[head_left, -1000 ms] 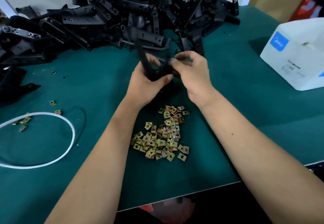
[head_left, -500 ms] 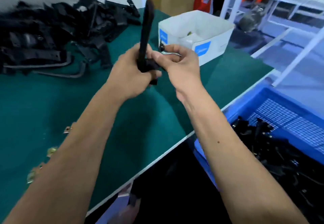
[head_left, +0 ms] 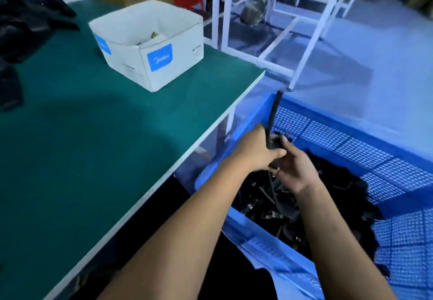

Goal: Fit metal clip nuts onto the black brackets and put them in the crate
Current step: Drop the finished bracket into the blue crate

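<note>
risk of a snag: the bracket [head_left: 273,116] stands almost upright over the crate [head_left: 328,140], its top end level with the far rim; let go at this angle, i judge it could tip against the wall or catch on the mesh instead of lying flat on the heap.
risk of a lost nut: if the clip nut is only half seated, a drop onto the pile of brackets [head_left: 293,206] could knock it off; the nut itself cannot be made out here, hidden in the blur at the hands.
risk of a pinch: both hands meet low on the same piece, so a late release by one could drag fingers into the sharp metal below.
left hand [head_left: 255,153]: curled round the lower part of the bracket, gripping it.
right hand [head_left: 296,170]: curled at the bracket's bottom end, touching the left hand; it seems to hold the same piece, though blur hides the fingertips.
bracket look: a long, thin, matt black strip, seen edge-on, straight and stiff.
where it is: above the near-left corner of the blue crate, just beside the worktop [head_left: 93,135] edge.
crate contents: finished black brackets, small bright clips showing on some.
</note>
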Demonstrator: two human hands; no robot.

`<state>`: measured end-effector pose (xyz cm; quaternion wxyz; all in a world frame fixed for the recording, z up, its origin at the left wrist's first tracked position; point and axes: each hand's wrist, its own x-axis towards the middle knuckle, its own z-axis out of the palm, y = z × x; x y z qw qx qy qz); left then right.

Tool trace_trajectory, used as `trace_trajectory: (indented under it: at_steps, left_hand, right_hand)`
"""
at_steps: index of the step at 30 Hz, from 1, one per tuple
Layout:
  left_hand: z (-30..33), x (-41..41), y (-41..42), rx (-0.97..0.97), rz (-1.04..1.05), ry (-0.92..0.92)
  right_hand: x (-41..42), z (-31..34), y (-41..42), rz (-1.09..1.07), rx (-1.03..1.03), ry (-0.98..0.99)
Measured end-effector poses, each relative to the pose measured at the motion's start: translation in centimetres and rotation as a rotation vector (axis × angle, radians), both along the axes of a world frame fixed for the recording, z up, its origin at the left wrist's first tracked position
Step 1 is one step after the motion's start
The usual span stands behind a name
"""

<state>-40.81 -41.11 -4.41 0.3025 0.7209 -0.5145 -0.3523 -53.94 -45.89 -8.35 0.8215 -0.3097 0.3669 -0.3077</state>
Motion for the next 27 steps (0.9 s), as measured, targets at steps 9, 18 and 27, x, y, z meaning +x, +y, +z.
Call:
trace_trajectory:
  at_steps: [9, 18, 27]
  left_hand:
    - [-9.6, 0.0, 2.6, 0.318, -0.057, 0.015]
    - [-2.6, 0.6, 0.9, -0.115, -0.037, -0.037]
    - [10.4, 7.1, 2.9, -0.660, 0.244, 0.080]
  right_hand:
    - [-4.7, -13.6, 1.3, -0.061, 0.025, 0.951]
    - [-0.7, -11.1, 3.0, -0.261, -0.370, 1.415]
    - [9.9, 4.5, 4.5, -0.612, -1.476, 0.914]
